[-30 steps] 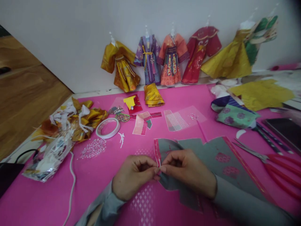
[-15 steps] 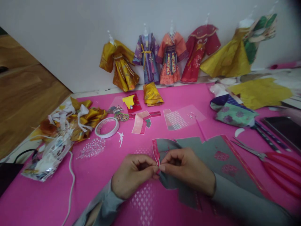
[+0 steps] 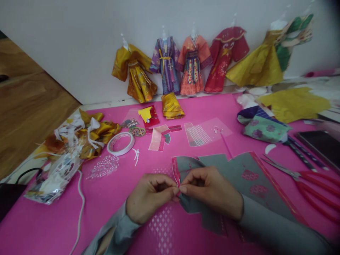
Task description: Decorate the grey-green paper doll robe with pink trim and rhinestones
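1. Although the view has shifted a little over the last second, both hands keep the same pose: the left hand (image 3: 151, 196) pinches the pink trim (image 3: 175, 170) at the near-left edge of the cloth (image 3: 231, 170) between thumb and finger.
2. The right hand (image 3: 214, 193) pinches the same edge just beside it, so the thumb tips nearly meet; whether they touch is too small to tell.
3. Since grip and fold look unchanged, the work seems to stay on this one spot, probably to set the trim.
4. The grey cloth lies on the pink desk (image 3: 111, 219), beneath and beyond the right hand, spreading to the right.
5. Right of the cloth, the scissors (image 3: 294, 174) lie apart from both hands, their blades slightly parted.
6. Beyond the left hand are white strips (image 3: 136, 157) and a tape roll (image 3: 120, 153), also unmoved.
7. Farther off lie scraps (image 3: 158, 140) and a gem sheet (image 3: 198, 137); doll dresses (image 3: 193, 71) stand along the wall (image 3: 66, 53).
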Action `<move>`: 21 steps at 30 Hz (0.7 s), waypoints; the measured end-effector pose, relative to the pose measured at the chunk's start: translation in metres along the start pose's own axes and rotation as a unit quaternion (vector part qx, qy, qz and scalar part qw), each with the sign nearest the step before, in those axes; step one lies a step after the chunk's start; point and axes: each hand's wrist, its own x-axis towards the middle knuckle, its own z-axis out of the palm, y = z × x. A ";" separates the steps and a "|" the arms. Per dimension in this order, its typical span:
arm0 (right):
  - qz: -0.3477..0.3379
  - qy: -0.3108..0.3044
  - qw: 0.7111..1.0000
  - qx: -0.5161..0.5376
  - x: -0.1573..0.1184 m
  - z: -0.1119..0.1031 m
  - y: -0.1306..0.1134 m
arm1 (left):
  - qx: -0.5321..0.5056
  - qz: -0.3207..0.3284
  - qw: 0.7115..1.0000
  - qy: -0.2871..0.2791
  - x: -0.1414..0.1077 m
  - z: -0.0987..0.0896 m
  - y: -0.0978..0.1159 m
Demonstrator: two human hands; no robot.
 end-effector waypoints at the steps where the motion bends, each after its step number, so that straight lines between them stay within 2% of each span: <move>1: -0.001 0.001 1.000 -0.001 0.000 0.000 0.000 | 0.001 0.000 1.000 -0.001 0.000 0.000 0.000; 21: 0.006 -0.002 1.000 -0.001 0.000 -0.002 -0.004 | -0.019 -0.002 1.000 -0.016 -0.001 -0.002 -0.002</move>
